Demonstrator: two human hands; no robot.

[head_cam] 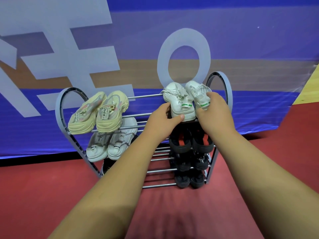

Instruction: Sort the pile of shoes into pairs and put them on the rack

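A grey tiered shoe rack (60, 107) stands against a blue banner. On the right of its top shelf sit two white sneakers with green heel tabs. My left hand (160, 121) grips the heel of the left white sneaker (176, 97). My right hand (212, 109) holds the heel of the right white sneaker (196, 92). A pair of beige sneakers (98, 112) rests on the top shelf's left side. Below them sits a pair of pale grey sneakers (112, 144). Black shoes with red insides (189, 142) fill the right of the second shelf, with more black shoes (189, 164) beneath.
The blue banner (172, 40) with large pale lettering hangs right behind the rack. The floor (43, 190) is red, with a strip of wooden flooring (309, 83) at the far right. Bare rails (160, 169) show in the middle of the lower shelves.
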